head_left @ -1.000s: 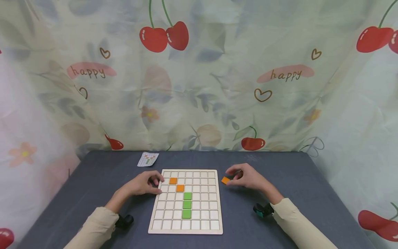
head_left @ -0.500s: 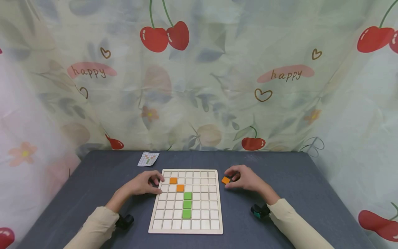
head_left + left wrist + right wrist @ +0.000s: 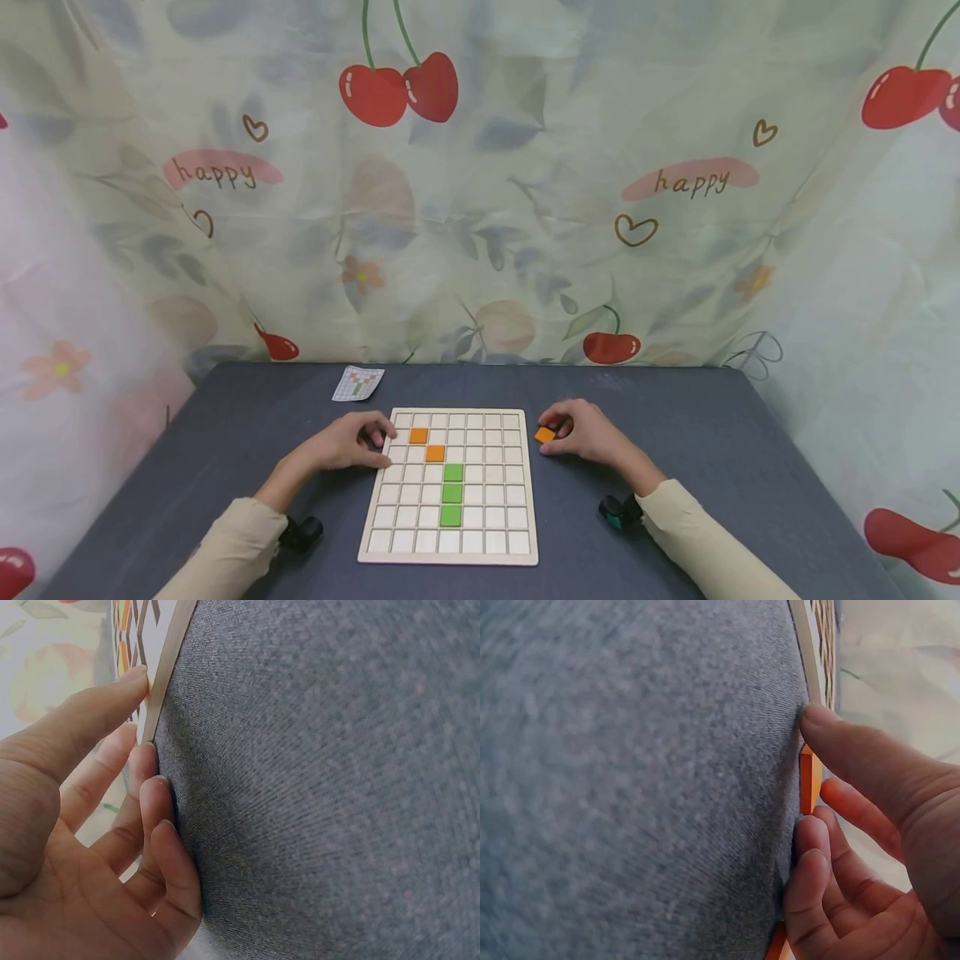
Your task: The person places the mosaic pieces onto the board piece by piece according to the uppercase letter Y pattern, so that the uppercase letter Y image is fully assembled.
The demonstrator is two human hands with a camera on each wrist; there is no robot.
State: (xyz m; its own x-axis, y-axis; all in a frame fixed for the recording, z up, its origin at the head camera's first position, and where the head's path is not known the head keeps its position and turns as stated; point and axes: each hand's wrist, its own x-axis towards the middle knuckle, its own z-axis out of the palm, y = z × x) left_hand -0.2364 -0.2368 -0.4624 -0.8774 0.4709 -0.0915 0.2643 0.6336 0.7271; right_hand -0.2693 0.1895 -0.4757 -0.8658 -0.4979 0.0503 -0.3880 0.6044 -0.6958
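My left hand (image 3: 348, 442) rests at the left edge of a white grid board (image 3: 397, 546), thumb and forefinger touching its rim. In the left wrist view the other fingers (image 3: 176, 862) curl loosely on the dark cloth beside it. Right of the board, my right hand (image 3: 588, 433) is around an orange square tile (image 3: 545, 435) lying on the cloth, thumb on the near side and fingers on the far side. The right wrist view shows the tile (image 3: 808, 780) between thumb and forefinger. On the board sit orange tiles (image 3: 418, 436) and a column of green tiles (image 3: 452, 493).
A small card (image 3: 358, 384) with a coloured grid pattern lies behind the board at the left. Another orange piece (image 3: 778, 943) shows below my right fingers in the right wrist view. A printed curtain (image 3: 480, 208) closes off the table's back.
My right hand has shifted slightly left, its fingers and thumb coming further round the orange tile, which stays in place. The left hand and board have not moved.
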